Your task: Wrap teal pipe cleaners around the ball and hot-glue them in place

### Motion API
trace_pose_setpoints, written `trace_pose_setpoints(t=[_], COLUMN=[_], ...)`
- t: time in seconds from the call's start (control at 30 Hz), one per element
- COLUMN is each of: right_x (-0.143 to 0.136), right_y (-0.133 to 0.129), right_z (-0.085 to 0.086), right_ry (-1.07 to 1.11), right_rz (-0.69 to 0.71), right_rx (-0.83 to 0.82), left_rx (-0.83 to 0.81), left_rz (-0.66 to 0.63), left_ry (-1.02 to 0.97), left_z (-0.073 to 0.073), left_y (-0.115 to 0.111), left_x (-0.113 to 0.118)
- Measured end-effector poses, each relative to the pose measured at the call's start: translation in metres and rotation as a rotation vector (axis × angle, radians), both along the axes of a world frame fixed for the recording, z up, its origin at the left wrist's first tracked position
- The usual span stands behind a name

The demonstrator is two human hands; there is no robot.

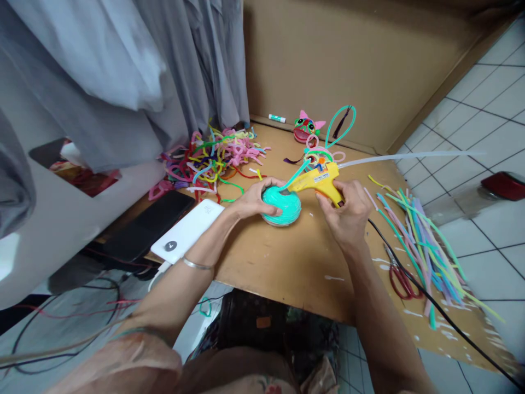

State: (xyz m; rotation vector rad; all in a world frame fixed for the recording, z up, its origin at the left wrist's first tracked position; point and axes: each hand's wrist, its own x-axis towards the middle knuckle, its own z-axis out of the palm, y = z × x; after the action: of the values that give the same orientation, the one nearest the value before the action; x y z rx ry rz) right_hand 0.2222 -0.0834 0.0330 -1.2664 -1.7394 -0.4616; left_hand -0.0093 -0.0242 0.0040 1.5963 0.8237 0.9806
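My left hand (262,200) is closed around the side of a rounded turquoise piece (286,207) that looks wound from pipe cleaner. A loose turquoise pipe cleaner end (298,174) rises from its top. My right hand (345,210) grips the handle of a yellow hot glue gun (318,181), whose nozzle points left at the top of the turquoise piece. Whether the nozzle touches it I cannot tell. A long translucent glue stick (410,156) sticks out of the gun's back. Behind the gun lie pink and green pipe cleaner loops (314,146), partly hidden.
At the back stand a small animal-like figure (304,130) and a glue tube (277,118). Tangled pipe cleaners (221,156), a black phone (150,225) and a white power bank (186,232) lie left. Right are straight pipe cleaners (435,246), red-handled scissors (404,282) and a black cord (430,301).
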Motion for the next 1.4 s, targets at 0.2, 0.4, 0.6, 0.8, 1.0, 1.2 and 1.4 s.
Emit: trace_pose_setpoints(t=[0.2, 0.4, 0.6, 0.8, 1.0, 1.2, 1.4], right_x=[0.004, 0.009, 0.005, 0.006, 0.011, 0.014, 0.014], right_y=[0.0, 0.0, 0.0, 0.001, 0.002, 0.002, 0.002], right_z=[0.004, 0.007, 0.004, 0.004, 0.007, 0.008, 0.009], right_ry=[0.009, 0.003, 0.022, 0.041, 0.04, 0.035, 0.031], right_rz=[0.03, 0.031, 0.037, 0.06, 0.121, 0.125, 0.101], right_rx=[-0.002, -0.023, -0.022, -0.02, -0.029, -0.044, -0.035], left_rx=[-0.011, 0.005, 0.042, 0.078, 0.083, 0.065, 0.099], left_rz=[-0.011, -0.017, -0.036, -0.085, -0.093, -0.089, -0.116], left_ry=[-0.002, 0.011, 0.034, 0.039, 0.014, 0.018, 0.011], left_z=[0.002, 0.001, 0.002, 0.001, -0.001, -0.002, -0.003], left_y=[-0.001, 0.0, -0.001, 0.0, 0.002, 0.002, 0.004], left_x=[0.0, 0.0, 0.0, -0.001, -0.002, -0.003, -0.003])
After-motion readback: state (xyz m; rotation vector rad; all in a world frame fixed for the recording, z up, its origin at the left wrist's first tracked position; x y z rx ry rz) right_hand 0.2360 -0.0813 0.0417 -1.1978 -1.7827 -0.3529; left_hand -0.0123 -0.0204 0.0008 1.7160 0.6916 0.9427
